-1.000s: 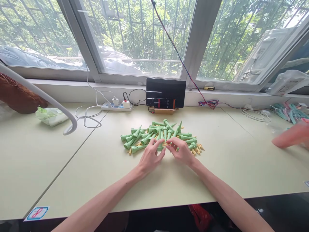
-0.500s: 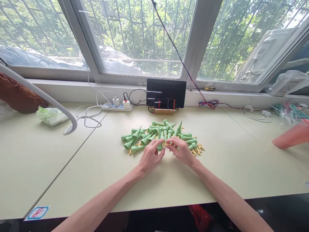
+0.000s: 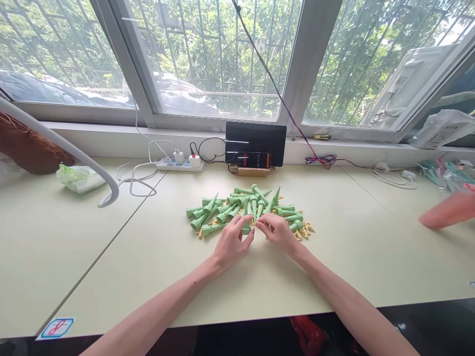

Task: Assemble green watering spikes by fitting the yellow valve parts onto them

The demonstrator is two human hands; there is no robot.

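Note:
A green plastic watering spike (image 3: 245,228) stands point up at the near side of the pile, with the fingers of my left hand (image 3: 232,241) closed around it. My right hand (image 3: 278,232) is just to its right, thumb and fingertips pinching a small yellow plastic peg (image 3: 253,224) against the spike's side. The fingers partly cover the peg, so how far it sits in the spike cannot be seen. Behind both hands lies a heap of similar green spikes (image 3: 222,213), mixed with loose yellow pegs (image 3: 306,229).
A phone (image 3: 254,159) leans against a black tablet (image 3: 256,138) behind the pile. Left of them is a power strip (image 3: 180,164) with chargers and white cables. A curved white tube (image 3: 109,195) crosses the left side. A red cone-shaped object (image 3: 447,207) lies at right.
My right hand has shifted slightly, its fingers closing nearer the spike's side with the yellow peg. The left hand keeps the spike upright in nearly the same spot.

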